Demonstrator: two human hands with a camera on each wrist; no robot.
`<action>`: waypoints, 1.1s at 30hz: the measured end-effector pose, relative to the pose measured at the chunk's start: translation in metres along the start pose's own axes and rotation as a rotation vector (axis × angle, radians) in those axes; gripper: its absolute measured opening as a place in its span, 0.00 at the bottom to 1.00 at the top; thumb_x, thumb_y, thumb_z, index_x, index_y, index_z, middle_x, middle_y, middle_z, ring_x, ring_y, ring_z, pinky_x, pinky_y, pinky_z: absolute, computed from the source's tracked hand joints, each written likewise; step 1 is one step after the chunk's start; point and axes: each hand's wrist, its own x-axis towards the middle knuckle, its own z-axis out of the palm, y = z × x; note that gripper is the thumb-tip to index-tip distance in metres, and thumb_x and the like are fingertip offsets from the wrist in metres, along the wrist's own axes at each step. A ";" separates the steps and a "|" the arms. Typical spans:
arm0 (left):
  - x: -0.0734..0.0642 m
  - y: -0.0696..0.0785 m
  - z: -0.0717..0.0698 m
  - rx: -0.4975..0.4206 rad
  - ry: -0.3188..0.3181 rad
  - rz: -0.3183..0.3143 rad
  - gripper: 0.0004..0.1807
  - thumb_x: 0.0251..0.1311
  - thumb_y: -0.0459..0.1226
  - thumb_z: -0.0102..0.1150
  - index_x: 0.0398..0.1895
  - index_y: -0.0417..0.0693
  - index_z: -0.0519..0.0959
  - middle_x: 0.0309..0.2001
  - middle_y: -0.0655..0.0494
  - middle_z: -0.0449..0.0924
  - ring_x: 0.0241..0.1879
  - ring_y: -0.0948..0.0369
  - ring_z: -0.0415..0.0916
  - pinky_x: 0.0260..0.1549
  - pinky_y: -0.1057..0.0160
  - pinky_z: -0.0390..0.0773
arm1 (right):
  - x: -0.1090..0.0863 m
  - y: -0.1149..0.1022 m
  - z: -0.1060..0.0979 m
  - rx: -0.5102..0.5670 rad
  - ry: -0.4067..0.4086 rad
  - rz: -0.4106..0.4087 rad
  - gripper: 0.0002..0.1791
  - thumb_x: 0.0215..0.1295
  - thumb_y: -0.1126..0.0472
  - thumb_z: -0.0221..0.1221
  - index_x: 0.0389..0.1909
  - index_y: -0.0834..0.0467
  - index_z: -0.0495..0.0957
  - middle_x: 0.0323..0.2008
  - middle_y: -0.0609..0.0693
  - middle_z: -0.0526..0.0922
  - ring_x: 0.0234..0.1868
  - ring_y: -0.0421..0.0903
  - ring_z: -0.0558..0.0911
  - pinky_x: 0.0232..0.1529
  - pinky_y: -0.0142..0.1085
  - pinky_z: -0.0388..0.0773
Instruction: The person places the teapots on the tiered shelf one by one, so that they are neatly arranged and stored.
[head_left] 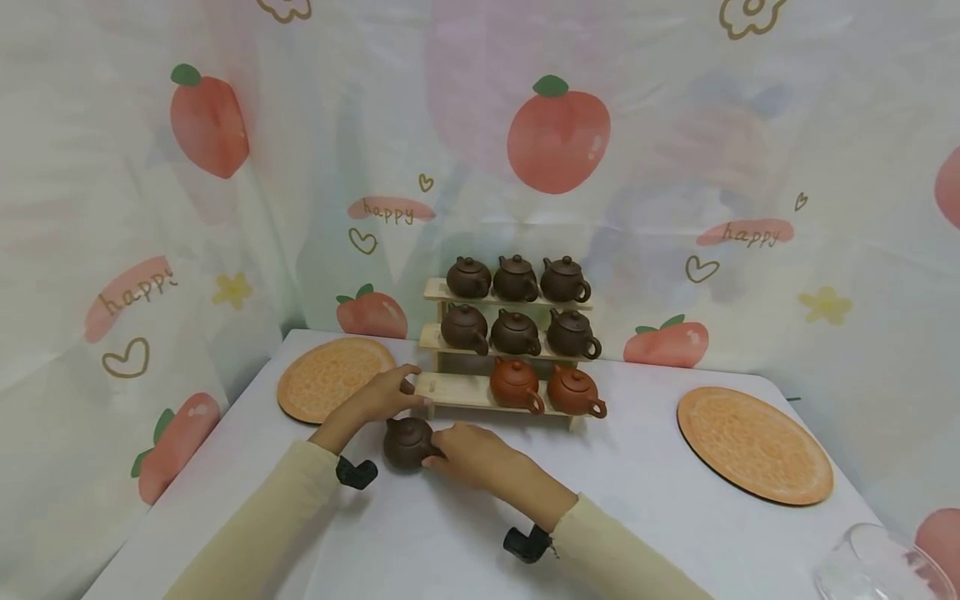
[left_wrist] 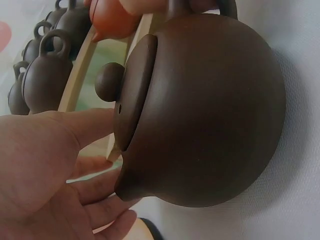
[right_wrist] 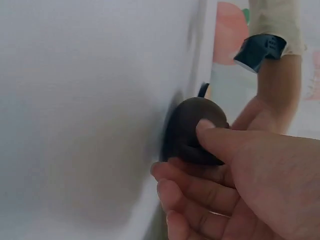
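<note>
My right hand pinches a dark brown teapot at its handle side, low over the table in front of a three-tier wooden stand. Its round lid knob and short spout fill much of the left wrist view. In the right wrist view the thumb presses on the pot. My left hand is at the left end of the stand's lowest shelf, thumb and fingers on either side of that end. Two reddish-brown teapots, a left one and a right one, sit on this shelf.
Several dark teapots line the top and middle shelves. An orange round mat lies left of the stand, another round mat to the right. A clear glass vessel stands at the near right corner. Patterned cloth hangs behind.
</note>
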 end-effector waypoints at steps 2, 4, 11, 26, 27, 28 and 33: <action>0.000 0.000 0.000 -0.005 0.000 -0.001 0.37 0.72 0.47 0.67 0.77 0.40 0.66 0.59 0.36 0.83 0.58 0.43 0.82 0.51 0.47 0.83 | 0.000 -0.001 0.001 0.018 0.005 0.002 0.15 0.73 0.47 0.66 0.38 0.56 0.84 0.23 0.43 0.77 0.26 0.39 0.75 0.30 0.34 0.72; 0.000 0.000 0.000 -0.010 -0.002 0.002 0.38 0.72 0.47 0.67 0.77 0.39 0.66 0.59 0.36 0.83 0.58 0.43 0.82 0.51 0.47 0.83 | 0.000 -0.002 0.004 0.028 0.021 0.010 0.17 0.73 0.47 0.66 0.39 0.58 0.83 0.24 0.46 0.79 0.27 0.40 0.77 0.29 0.35 0.73; 0.000 0.001 0.001 -0.006 0.005 0.004 0.38 0.71 0.47 0.67 0.76 0.39 0.67 0.58 0.36 0.83 0.58 0.42 0.82 0.54 0.45 0.82 | -0.008 0.003 0.011 0.077 0.091 -0.021 0.13 0.74 0.53 0.66 0.35 0.58 0.80 0.24 0.47 0.81 0.26 0.40 0.79 0.29 0.34 0.74; 0.000 0.000 0.002 -0.002 0.012 0.016 0.37 0.70 0.45 0.68 0.75 0.37 0.67 0.56 0.35 0.84 0.55 0.44 0.84 0.53 0.46 0.82 | -0.045 0.053 0.011 0.247 0.153 -0.140 0.16 0.76 0.55 0.63 0.27 0.52 0.72 0.22 0.38 0.67 0.26 0.35 0.68 0.31 0.31 0.69; 0.000 0.000 0.002 -0.004 0.012 0.013 0.37 0.70 0.45 0.68 0.75 0.37 0.67 0.56 0.35 0.84 0.54 0.44 0.84 0.53 0.46 0.82 | -0.046 0.056 0.011 0.248 0.163 -0.138 0.15 0.76 0.55 0.63 0.27 0.51 0.72 0.22 0.38 0.67 0.26 0.35 0.68 0.31 0.31 0.69; 0.000 0.000 0.002 -0.007 0.011 0.010 0.36 0.71 0.45 0.68 0.75 0.37 0.67 0.56 0.35 0.84 0.54 0.45 0.84 0.53 0.46 0.82 | -0.047 0.058 0.009 0.249 0.173 -0.133 0.15 0.76 0.56 0.63 0.28 0.51 0.72 0.22 0.38 0.67 0.26 0.35 0.67 0.32 0.31 0.69; 0.000 0.000 0.001 -0.025 0.006 0.010 0.35 0.71 0.42 0.67 0.75 0.36 0.67 0.56 0.35 0.84 0.53 0.46 0.84 0.51 0.47 0.83 | -0.051 0.065 0.000 0.286 0.239 -0.107 0.11 0.76 0.59 0.64 0.30 0.54 0.76 0.22 0.39 0.70 0.24 0.34 0.67 0.28 0.30 0.69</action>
